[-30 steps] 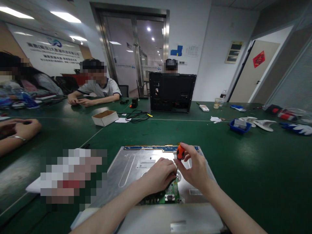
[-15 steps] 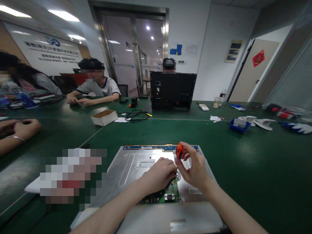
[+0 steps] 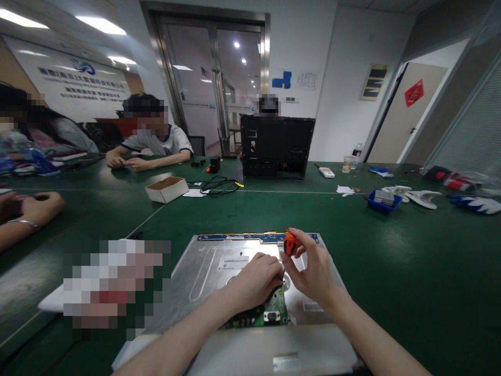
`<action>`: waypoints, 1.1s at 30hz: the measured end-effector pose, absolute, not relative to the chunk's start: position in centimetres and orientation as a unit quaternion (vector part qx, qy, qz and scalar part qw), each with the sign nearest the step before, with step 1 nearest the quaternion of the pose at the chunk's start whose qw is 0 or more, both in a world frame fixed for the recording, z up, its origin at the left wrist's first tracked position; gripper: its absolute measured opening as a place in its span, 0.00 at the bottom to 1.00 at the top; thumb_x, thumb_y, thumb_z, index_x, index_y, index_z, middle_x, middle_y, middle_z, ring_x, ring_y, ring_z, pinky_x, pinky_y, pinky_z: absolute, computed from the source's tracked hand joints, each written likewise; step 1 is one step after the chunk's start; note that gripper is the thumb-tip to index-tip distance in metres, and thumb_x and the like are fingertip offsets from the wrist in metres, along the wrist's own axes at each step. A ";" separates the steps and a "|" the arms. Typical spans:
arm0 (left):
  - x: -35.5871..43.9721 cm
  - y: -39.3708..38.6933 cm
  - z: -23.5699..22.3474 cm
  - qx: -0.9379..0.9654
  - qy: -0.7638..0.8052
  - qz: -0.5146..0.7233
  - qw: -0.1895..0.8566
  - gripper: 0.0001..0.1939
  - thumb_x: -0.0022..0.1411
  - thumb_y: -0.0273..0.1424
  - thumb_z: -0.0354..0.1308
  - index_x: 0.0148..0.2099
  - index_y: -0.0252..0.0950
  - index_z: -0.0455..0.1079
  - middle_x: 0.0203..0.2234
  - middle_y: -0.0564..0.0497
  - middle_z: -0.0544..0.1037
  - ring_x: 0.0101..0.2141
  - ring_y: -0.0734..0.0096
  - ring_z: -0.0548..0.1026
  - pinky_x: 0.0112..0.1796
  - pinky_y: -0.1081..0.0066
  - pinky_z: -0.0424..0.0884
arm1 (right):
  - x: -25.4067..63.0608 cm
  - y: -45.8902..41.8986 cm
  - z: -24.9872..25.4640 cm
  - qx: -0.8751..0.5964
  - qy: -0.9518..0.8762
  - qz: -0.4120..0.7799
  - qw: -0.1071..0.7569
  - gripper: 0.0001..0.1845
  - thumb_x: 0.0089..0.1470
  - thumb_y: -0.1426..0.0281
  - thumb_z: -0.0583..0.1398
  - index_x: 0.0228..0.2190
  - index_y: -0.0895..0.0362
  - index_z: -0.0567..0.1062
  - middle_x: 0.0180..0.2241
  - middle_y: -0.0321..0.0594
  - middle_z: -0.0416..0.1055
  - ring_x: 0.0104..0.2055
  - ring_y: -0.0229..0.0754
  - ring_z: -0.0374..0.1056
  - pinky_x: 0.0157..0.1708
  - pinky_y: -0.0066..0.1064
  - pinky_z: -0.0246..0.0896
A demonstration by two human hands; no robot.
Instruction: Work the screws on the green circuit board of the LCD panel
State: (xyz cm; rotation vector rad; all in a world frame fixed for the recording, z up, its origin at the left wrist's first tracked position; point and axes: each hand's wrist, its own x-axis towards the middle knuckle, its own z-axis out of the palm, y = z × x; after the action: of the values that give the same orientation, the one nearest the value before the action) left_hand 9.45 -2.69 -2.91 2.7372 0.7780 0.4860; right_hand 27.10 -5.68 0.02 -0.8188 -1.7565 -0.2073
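A silver metal monitor back panel (image 3: 207,271) lies flat on the green table in front of me, with a green circuit board (image 3: 270,312) at its near middle. My right hand (image 3: 311,269) is closed round an orange-handled screwdriver (image 3: 290,243), held upright over the panel. My left hand (image 3: 256,282) is curled with fingers pressed together beside the screwdriver's lower end, resting on the circuit board; what it pinches is hidden.
A black computer case (image 3: 277,147) stands across the table. A white cardboard box (image 3: 166,189), black cables (image 3: 218,185), a blue tray (image 3: 384,201) and white gloves (image 3: 425,198) lie around. Other people sit at the left and far side; another person's hand (image 3: 33,208) rests at the left.
None beyond a slight shift of the view; both hands stay at the screwdriver over the panel.
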 end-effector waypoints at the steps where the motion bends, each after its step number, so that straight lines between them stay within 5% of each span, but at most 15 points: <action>1: 9.5 -2.7 -2.9 0.940 0.268 0.167 0.128 0.06 0.70 0.25 0.55 0.46 0.37 0.72 0.40 0.46 0.79 0.44 0.58 0.76 0.49 0.59 0.68 | 27.1 -5.7 0.1 -0.347 -0.748 -0.084 0.560 0.24 0.63 0.70 0.57 0.59 0.53 0.61 0.31 0.37 0.72 0.24 0.38 0.68 0.21 0.29 0.68; 11: 9.4 -2.8 -2.8 0.942 0.266 0.168 0.122 0.06 0.69 0.24 0.56 0.47 0.37 0.72 0.41 0.46 0.79 0.45 0.58 0.76 0.49 0.59 0.68 | 27.2 -5.8 0.2 -0.340 -0.756 -0.075 0.555 0.29 0.62 0.74 0.55 0.63 0.55 0.58 0.35 0.41 0.75 0.26 0.40 0.71 0.22 0.31 0.70; 33: 9.7 -2.5 -2.8 0.938 0.279 0.152 0.137 0.05 0.70 0.24 0.57 0.45 0.36 0.72 0.41 0.47 0.79 0.45 0.58 0.76 0.50 0.61 0.67 | 27.1 -5.8 0.0 -0.354 -0.745 -0.092 0.558 0.23 0.62 0.72 0.57 0.58 0.56 0.61 0.31 0.38 0.73 0.22 0.38 0.68 0.21 0.29 0.67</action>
State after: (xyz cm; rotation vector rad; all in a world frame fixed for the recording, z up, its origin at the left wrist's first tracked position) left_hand 9.69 -2.55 -2.76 2.7157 0.8065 0.4393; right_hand 27.14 -5.76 0.02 -0.8344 -1.7581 -0.2162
